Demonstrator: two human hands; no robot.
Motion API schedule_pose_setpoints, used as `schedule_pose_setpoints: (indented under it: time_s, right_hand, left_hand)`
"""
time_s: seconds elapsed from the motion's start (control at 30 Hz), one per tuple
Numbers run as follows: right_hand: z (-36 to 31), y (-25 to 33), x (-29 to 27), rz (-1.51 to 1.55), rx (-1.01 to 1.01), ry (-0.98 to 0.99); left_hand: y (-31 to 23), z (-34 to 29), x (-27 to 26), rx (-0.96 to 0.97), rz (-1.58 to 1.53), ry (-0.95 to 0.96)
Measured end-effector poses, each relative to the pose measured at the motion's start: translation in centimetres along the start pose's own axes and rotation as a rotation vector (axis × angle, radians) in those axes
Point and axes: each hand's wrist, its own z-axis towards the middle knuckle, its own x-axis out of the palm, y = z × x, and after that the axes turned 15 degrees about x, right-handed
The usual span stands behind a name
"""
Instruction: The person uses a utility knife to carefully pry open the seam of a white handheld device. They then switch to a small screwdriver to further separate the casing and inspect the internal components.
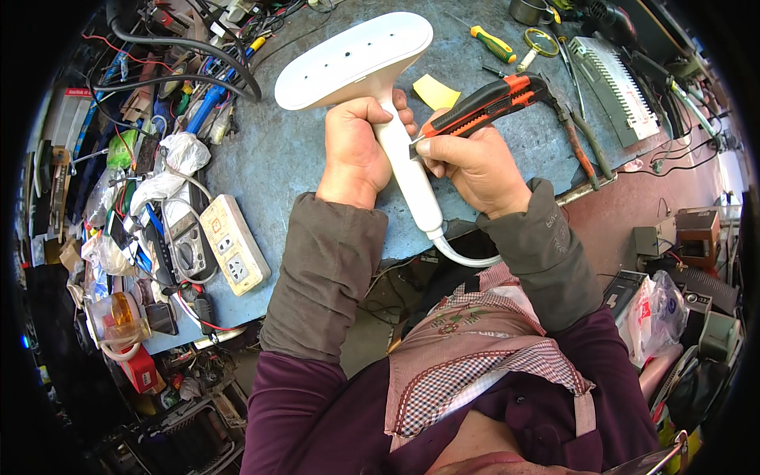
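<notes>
A white handheld garment steamer (pixel 419 194) is tilted above the workbench, its wide oval head toward the far side and its cord running from the handle's near end. My left hand (pixel 356 146) is wrapped round its neck, just below the head. In my right hand (pixel 475 166) is a black and orange utility knife (pixel 487 104), gripped near its front end. The knife's tip meets the side of the steamer's handle; whether it sits in a seam I cannot tell. A yellow paper slip (pixel 435 92) lies on the bench beyond the knife.
On the blue workbench (pixel 293 170), a power strip (pixel 235 244) and a heap of cables and tools lie at left. A screwdriver (pixel 492 44), magnifying glass (pixel 539 43), red-handled pliers (pixel 580 150) and slotted metal plate (pixel 616 87) lie at far right. Plastic bags (pixel 655 313) and boxes stand lower right.
</notes>
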Motion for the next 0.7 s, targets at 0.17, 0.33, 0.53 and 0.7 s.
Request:
schedule_pose_setpoints:
  time_s: [0.17,0.33,0.53,0.7]
  right_hand:
    - [-0.48,0.37,0.75,-0.042,-0.005,-0.013]
    - [-0.30,0.06,0.51,-0.091,-0.059,0.006]
    - [-0.12,-0.20,0.68,-0.188,-0.118,-0.033]
    - [0.10,-0.07,0.30,-0.152,-0.087,0.014]
  left_hand:
    - [-0.12,-0.15,0.17,-0.011,-0.037,0.005]
    - [-0.16,-0.09,0.34,-0.001,0.000,0.018]
    - [-0.14,-0.06,0.21,0.007,0.015,0.004]
    - [-0.05,0.02,0.14,0.008,0.017,-0.015]
